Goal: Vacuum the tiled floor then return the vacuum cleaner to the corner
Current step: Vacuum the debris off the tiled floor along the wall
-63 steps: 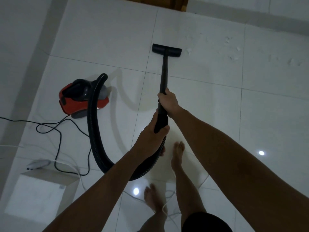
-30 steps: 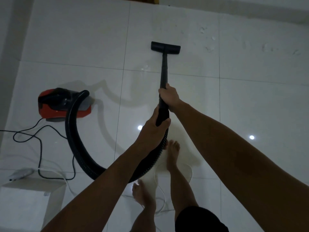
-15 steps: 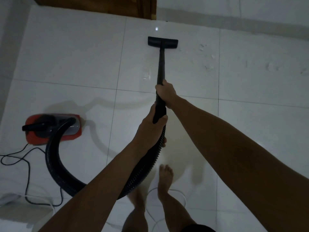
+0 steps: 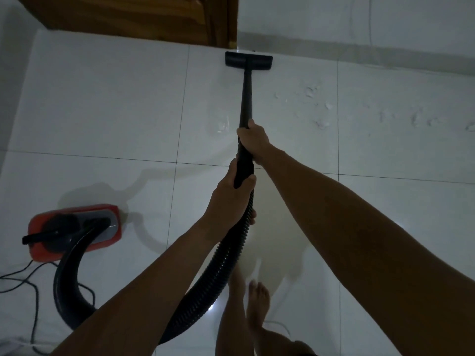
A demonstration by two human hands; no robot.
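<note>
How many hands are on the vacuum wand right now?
2. The right hand grips the wand higher up; the left hand holds its lower end where the ribbed hose joins.

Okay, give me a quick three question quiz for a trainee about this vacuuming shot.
1. True or false: both hands grip the black wand.
2. The floor head sits nearest to: A) the wooden door, B) the red vacuum cleaner, C) the bare feet.
3. Where do the white scraps lie relative to the wand?

Key:
1. True: right hand higher up, left hand where the hose joins.
2. A.
3. To its right, not yet reached.
</note>
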